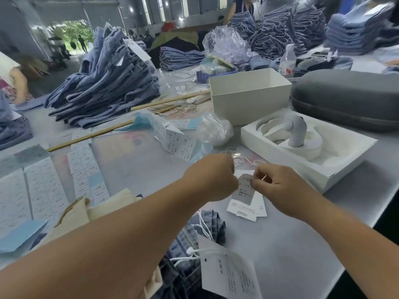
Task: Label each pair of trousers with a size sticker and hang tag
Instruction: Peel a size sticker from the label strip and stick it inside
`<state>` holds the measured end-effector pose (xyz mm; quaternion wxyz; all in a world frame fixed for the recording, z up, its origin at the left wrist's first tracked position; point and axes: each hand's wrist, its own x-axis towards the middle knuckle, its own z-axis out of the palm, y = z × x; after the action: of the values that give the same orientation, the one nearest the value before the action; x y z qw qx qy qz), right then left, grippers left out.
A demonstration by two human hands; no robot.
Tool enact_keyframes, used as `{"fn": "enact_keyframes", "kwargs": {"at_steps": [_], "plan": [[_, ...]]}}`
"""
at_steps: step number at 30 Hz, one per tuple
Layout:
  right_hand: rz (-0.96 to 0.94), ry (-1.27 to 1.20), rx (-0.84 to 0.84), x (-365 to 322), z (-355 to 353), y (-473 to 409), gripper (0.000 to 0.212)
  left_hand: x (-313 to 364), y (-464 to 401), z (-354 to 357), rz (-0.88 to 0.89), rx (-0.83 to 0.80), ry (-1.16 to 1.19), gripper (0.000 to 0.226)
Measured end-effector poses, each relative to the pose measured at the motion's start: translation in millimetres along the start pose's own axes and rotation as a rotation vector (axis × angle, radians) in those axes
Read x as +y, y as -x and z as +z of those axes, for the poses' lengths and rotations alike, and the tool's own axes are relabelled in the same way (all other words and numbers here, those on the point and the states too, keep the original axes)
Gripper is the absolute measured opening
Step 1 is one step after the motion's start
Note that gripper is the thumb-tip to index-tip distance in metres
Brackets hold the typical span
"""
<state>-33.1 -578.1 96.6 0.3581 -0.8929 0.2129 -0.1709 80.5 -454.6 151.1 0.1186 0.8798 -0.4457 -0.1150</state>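
From the head camera, both forearms reach out over the grey tabletop. The left hand is curled into a fist just beside the grey hang tag; its fingertips face away, so I cannot tell whether it pinches the tag's edge or the white string looping off behind it. The right hand pinches the top corner of that tag between thumb and fingers, holding it tilted up off a small stack of white tags, probably so the hole faces the string for threading.

The trousers lie bunched at the near edge, below the hands and apart from them, with a large white tag already hanging from a cord at the waist. That placement keeps the garment within reach for the next tag.

Sheets of size stickers lie spread flat at the left, close by for peeling. Further back stand a pile of folded trousers, an open white box and a moulded tray holding a white device.
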Motion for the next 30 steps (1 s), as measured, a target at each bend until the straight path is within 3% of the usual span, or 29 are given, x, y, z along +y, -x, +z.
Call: {"fn": "enact_keyframes", "kwargs": {"at_steps": [3, 7, 10, 16, 23, 30], "plan": [[0.072, 0.01, -0.038, 11, 5, -3, 0.018, 3, -14, 5, 0.016, -0.164, -0.243, 0.008], [0.175, -0.019, -0.075, 26, 8, -9, 0.01, -2, -19, 32, 0.035, -0.413, -0.306, 0.053], [0.253, -0.038, -0.137, 37, 11, -17, 0.007, -6, -17, 51, 0.053, -0.536, -0.319, 0.064], [0.327, -0.065, -0.191, 50, 25, -30, 0.011, -9, -22, 55, 0.041, -0.562, -0.296, 0.055], [0.361, -0.087, -0.134, 57, 36, -37, 0.013, -13, -27, 56, 0.02, -0.616, -0.246, 0.058], [0.332, 0.029, -0.144, 55, 36, -36, 0.013, -15, -28, 56, 0.019, -0.622, -0.22, 0.057]]}}
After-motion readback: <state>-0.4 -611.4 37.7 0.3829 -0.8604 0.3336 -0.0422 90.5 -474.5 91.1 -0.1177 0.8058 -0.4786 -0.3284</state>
